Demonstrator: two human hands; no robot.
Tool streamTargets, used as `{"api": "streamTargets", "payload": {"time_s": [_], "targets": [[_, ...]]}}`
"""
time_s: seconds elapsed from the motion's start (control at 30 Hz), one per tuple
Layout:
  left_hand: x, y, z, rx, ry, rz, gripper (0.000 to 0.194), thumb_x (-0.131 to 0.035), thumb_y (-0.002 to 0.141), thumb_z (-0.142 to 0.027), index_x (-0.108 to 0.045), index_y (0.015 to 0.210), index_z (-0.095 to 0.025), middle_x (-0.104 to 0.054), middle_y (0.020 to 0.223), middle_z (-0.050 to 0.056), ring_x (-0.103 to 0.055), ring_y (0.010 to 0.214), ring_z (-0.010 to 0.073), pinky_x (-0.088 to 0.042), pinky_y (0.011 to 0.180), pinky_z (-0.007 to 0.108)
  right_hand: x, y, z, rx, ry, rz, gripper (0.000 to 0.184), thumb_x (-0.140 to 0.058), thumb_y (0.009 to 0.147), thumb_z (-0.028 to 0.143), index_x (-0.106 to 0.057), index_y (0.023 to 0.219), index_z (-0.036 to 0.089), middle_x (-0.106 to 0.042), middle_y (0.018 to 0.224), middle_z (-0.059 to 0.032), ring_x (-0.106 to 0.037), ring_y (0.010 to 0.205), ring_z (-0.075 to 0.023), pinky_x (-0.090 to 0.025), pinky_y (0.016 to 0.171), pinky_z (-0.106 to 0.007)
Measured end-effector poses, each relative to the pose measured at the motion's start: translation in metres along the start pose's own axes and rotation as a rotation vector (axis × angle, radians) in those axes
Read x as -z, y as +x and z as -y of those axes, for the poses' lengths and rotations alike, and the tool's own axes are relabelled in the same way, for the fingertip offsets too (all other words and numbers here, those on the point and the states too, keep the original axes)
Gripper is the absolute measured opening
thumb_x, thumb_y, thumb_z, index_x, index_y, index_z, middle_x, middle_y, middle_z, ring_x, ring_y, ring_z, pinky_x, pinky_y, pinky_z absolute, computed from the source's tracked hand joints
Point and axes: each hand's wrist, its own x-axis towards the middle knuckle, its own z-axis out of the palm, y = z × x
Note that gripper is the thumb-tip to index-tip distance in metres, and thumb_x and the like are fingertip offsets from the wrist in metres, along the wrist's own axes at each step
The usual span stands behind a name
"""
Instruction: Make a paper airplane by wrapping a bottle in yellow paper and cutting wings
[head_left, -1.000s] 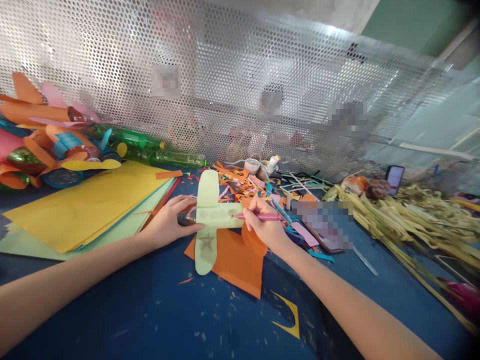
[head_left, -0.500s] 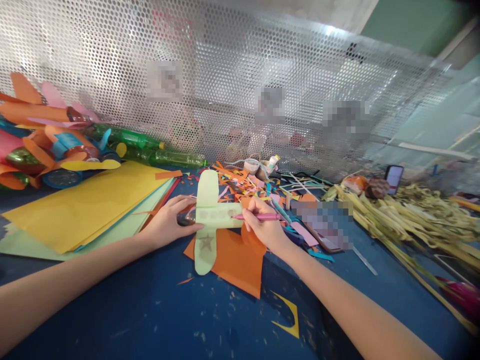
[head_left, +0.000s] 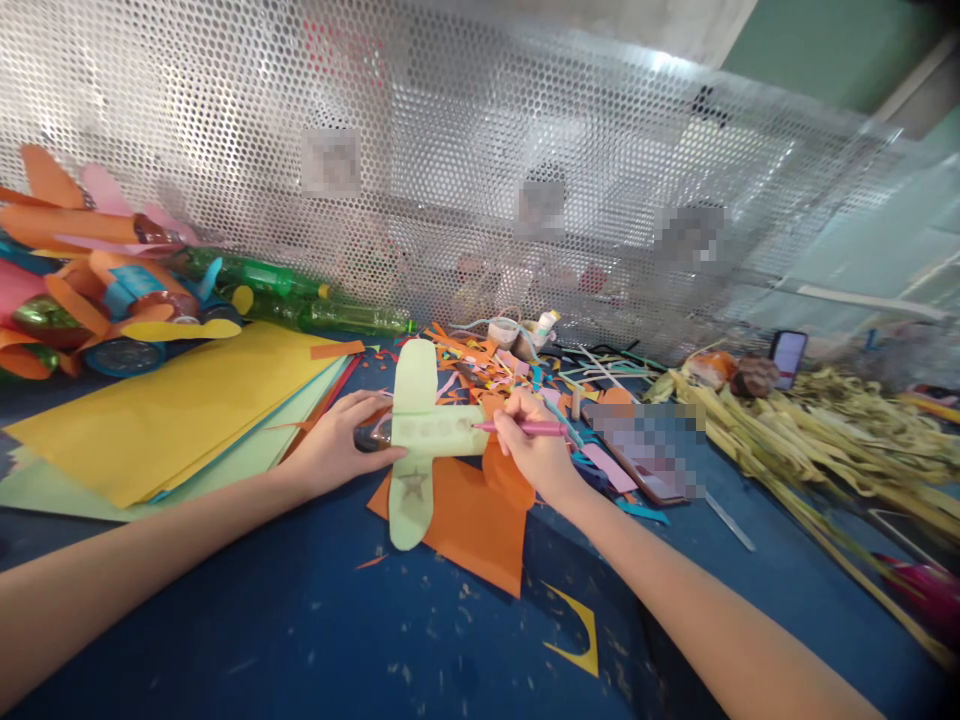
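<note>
The left hand (head_left: pixel 334 448) grips the green plane (head_left: pixel 417 428) by its dark end (head_left: pixel 379 437), the right hand (head_left: pixel 536 455) a pink pen (head_left: pixel 545 428) near its opposite end.

green bottles (head_left: pixel 341 314) | yellow paper (head_left: pixel 195 410) over pale-green sheets (head_left: pixel 82 500) | upright phone (head_left: pixel 788 358) | heaped strips (head_left: pixel 862 415)

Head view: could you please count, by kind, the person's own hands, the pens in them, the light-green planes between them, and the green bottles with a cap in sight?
Left hand and right hand: 2
Pink pen: 1
Light-green plane: 1
Yellow-capped green bottle and green-capped green bottle: 2
Total: 6
</note>
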Motion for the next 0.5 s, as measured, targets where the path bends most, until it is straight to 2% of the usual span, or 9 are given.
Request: {"api": "streamTargets", "payload": {"time_s": [0.4,0.5], "targets": [[0.0003,-0.0006,-0.0009,-0.017,-0.001,-0.010,0.051,-0.068,0.073,-0.046,-0.055,0.113,-0.017,-0.057,0.118,0.010,-0.054,0.111,0.0249,-0.044,0.098,0.041,-0.0007,-0.0017,-0.0021,-0.053,0.038,0.110,0.026,-0.050,0.084,0.026,-0.035,0.064,0.023,-0.046,0.043,0.0088,-0.044,0.040,-0.0104,-0.036,0.049,-0.024],[0.0009,-0.0002,-0.0013,-0.010,0.017,-0.013,0.051,-0.068,0.073,-0.047,-0.055,0.114,-0.018,-0.058,0.118,0.010,-0.053,0.112,0.0257,-0.044,0.098,0.042,0.0002,0.0002,-0.0008,-0.046,0.050,0.092,0.026,-0.050,0.083,0.023,-0.034,0.063,0.023,-0.044,0.042,0.0093,-0.042,0.039,-0.0095,-0.034,0.047,-0.023]]}}
